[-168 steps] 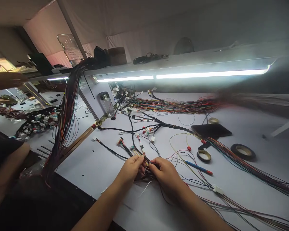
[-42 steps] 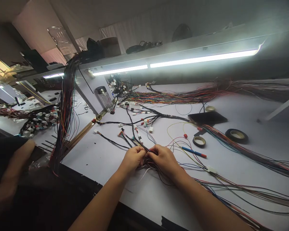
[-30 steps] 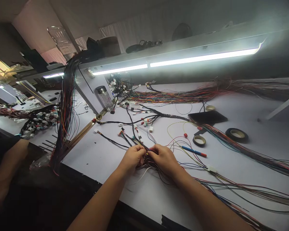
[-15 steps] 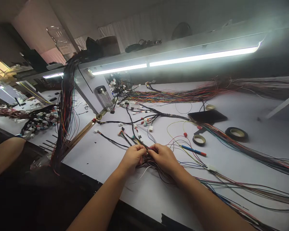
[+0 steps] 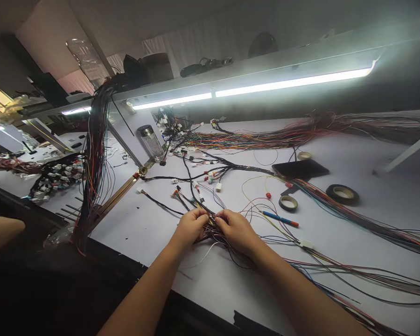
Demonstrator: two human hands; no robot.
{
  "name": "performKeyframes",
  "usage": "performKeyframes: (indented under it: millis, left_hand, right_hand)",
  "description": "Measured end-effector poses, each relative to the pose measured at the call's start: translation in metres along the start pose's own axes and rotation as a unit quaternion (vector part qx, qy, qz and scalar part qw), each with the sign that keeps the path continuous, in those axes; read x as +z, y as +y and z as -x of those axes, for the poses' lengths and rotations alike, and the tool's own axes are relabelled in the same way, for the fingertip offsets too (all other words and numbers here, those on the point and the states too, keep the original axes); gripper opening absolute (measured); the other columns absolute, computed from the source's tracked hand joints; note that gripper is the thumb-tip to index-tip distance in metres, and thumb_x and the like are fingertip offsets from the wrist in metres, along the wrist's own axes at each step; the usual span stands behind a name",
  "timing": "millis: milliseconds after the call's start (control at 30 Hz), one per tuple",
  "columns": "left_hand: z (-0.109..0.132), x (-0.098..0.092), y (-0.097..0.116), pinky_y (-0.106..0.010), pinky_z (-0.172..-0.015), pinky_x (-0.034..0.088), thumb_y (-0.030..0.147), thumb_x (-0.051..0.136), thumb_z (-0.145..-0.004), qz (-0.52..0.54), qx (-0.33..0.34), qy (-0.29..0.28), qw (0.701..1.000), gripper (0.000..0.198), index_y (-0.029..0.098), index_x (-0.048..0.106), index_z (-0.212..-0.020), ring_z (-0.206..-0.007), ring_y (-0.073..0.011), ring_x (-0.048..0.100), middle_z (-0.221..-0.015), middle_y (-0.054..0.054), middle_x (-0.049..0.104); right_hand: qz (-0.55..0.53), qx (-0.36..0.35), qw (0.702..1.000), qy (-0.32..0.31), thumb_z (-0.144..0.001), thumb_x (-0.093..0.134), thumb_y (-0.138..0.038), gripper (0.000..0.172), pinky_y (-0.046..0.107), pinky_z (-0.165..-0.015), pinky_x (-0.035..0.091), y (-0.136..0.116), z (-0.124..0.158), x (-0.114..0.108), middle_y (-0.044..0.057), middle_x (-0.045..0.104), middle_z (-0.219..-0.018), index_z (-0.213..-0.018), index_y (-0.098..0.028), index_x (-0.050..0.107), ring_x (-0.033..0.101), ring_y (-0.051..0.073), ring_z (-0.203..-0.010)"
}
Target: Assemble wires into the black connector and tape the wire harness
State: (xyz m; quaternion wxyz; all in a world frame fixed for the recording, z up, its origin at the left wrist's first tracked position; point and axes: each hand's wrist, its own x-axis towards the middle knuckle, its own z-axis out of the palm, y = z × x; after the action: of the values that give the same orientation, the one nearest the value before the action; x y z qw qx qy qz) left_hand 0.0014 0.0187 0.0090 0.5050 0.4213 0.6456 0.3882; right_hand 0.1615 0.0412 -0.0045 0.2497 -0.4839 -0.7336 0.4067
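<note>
My left hand (image 5: 190, 227) and my right hand (image 5: 236, 229) meet over a knot of thin coloured wires (image 5: 213, 224) on the white table (image 5: 150, 228). The fingers of both hands are curled and pinch the wires between them, fingertips almost touching. A black taped wire harness (image 5: 192, 179) with small white and red connectors runs from the knot toward the back of the table. Loose wires trail from my right hand off to the right (image 5: 336, 275).
A blue pen (image 5: 279, 218), two tape rolls (image 5: 288, 202) (image 5: 342, 194) and a black tablet (image 5: 300, 168) lie right of my hands. A clear jar (image 5: 149, 141) stands at the back left. A thick wire bundle (image 5: 94, 158) hangs left. Another person's arm (image 5: 2, 231) shows at far left.
My hands have stayed together on the wires, shifting slightly away from me. The other person's arm at the left has drawn back toward the frame's edge.
</note>
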Motion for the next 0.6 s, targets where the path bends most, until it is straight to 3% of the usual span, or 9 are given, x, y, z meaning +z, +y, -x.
performKeyframes:
  millis: [133,600]
  left_hand:
    - [0.0065,0.0024,0.0030,-0.020,-0.038,0.024,0.032,0.063,-0.071,0.006,-0.006,-0.032,0.999,0.018,0.015,0.065,-0.075,-0.037,-0.0062,0.034,-0.047,0.007,0.044]
    - [-0.0012,0.0059,-0.0046,-0.020,-0.036,0.022,0.029,0.059,-0.070,0.043,-0.012,-0.025,0.999,0.012,0.018,0.056,-0.066,-0.034,-0.0052,0.032,-0.045,0.009,0.044]
  right_hand:
    - [-0.009,0.006,1.000,0.003,-0.089,0.050,-0.029,0.019,0.026,-0.068,0.041,0.0010,0.0000,0.0002,0.002,0.072,-0.091,-0.090,-0.022,0.067,0.063,0.019,-0.084]
    - [-0.013,0.010,1.000,0.008,-0.088,0.051,-0.029,0.018,0.026,-0.066,0.041,-0.0005,-0.0007,-0.0003,0.001,0.073,-0.087,-0.087,-0.023,0.068,0.064,0.018,-0.081]
